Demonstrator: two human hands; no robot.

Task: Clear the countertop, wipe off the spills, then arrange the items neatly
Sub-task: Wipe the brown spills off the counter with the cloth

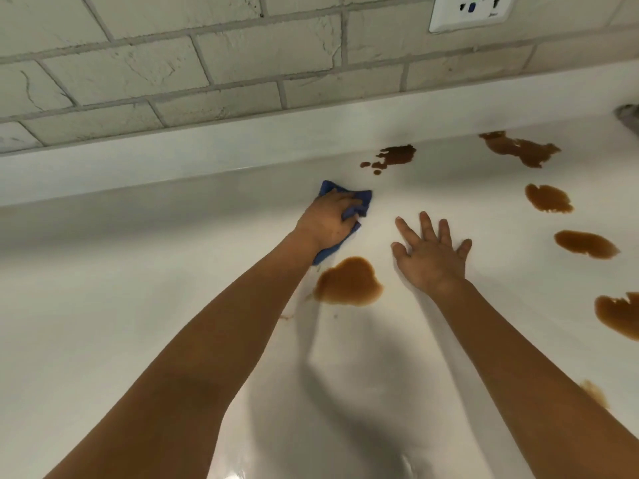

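Observation:
My left hand (328, 221) presses a crumpled blue cloth (361, 200) onto the white countertop (138, 305), fingers closed over it. My right hand (432, 252) lies flat on the counter to the right, fingers spread, holding nothing. A brown puddle (347, 281) sits just below the cloth, between my two forearms. Several more brown spills lie to the right: a dark one (396, 156) near the back ledge, one (522, 150) further right, one (548, 198), one (586, 244) and one (619, 314) at the right edge.
A raised white ledge (207, 157) runs along the back under a grey brick-tiled wall (173, 70). A white wall socket (470, 12) sits at the upper right. A grey metal object (629, 115) shows partly at the right edge. A faint smear (594, 392) marks the counter lower right.

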